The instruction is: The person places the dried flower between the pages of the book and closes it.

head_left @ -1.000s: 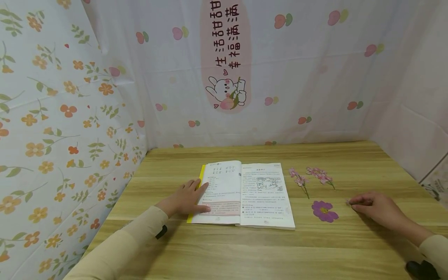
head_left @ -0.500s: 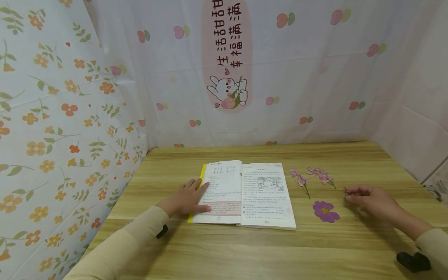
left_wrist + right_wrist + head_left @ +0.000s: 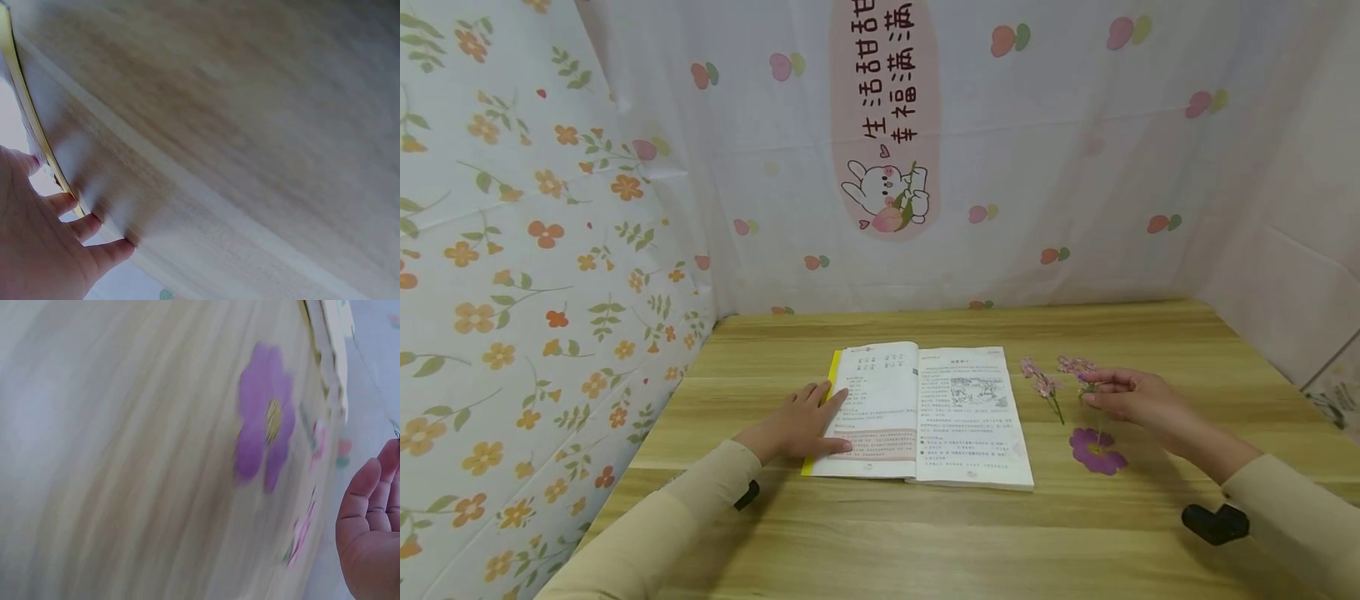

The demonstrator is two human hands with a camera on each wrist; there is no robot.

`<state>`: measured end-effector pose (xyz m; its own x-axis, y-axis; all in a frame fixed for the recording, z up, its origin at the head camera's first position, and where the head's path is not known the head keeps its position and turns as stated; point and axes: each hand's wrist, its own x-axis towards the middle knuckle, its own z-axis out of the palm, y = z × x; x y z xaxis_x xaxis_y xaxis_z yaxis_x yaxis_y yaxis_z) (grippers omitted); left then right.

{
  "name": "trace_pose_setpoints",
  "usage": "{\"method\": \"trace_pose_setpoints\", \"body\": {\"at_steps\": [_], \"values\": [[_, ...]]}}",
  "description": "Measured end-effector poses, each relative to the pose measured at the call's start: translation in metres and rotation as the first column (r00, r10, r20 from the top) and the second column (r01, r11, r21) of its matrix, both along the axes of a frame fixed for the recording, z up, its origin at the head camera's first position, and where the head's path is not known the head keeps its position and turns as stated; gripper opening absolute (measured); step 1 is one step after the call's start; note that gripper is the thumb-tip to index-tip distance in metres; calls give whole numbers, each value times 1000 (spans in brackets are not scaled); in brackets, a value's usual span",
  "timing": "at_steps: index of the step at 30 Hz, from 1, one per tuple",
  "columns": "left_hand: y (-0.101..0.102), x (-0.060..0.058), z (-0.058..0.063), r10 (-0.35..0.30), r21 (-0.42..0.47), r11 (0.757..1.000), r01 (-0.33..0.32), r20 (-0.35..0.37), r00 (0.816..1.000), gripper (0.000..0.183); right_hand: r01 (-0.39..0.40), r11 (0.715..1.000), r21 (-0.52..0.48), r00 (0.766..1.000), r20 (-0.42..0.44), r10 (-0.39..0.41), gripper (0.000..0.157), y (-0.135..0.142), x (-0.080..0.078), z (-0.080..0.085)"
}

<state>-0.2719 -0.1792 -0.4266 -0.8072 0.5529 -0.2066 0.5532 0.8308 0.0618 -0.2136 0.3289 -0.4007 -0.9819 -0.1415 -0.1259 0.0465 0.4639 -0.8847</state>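
An open book (image 3: 966, 442) with a yellow cover edge lies on the table. My left hand (image 3: 805, 423) rests on its left page, thumb out over the print and fingers spread at the outer edge. In the left wrist view, fingertips (image 3: 112, 253) reach past that edge. To the right of the book, my right hand (image 3: 1135, 400) pinches a thin-stemmed sprig (image 3: 369, 370), very small in view. Below that hand lies a flat purple flower (image 3: 1093, 458) with a yellow centre. One pink flower sprig (image 3: 1047, 387) is beside the book; another pink sprig (image 3: 1073, 365) is partly hidden by the right hand.
The wooden table (image 3: 880, 542) ends at a white hanging cloth (image 3: 1045, 167) printed with fruit shapes and a rabbit. A floral cloth (image 3: 535, 333) hangs along the left side. A black device (image 3: 1215, 523) shows by the right sleeve.
My right hand has moved left from the table's right part to over the flowers, carrying the thin sprig, now raised. The left hand and the book have stayed put.
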Motion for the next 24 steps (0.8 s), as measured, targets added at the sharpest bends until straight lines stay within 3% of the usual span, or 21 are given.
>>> {"method": "trace_pose_setpoints", "body": {"at_steps": [8,14,24], "values": [[0,-2,0,25,-24,999,-25,12,1000,97,3,992,-130,998,64,5,58,-50,-17,9],[0,-1,0,30,-35,999,-29,16,999,98,-17,984,-178,996,85,32,58,-84,-26,6],[-1,-2,-1,4,-35,999,-5,-7,1000,97,-12,963,-269,990,132,49,43,-137,-42,-1]]}}
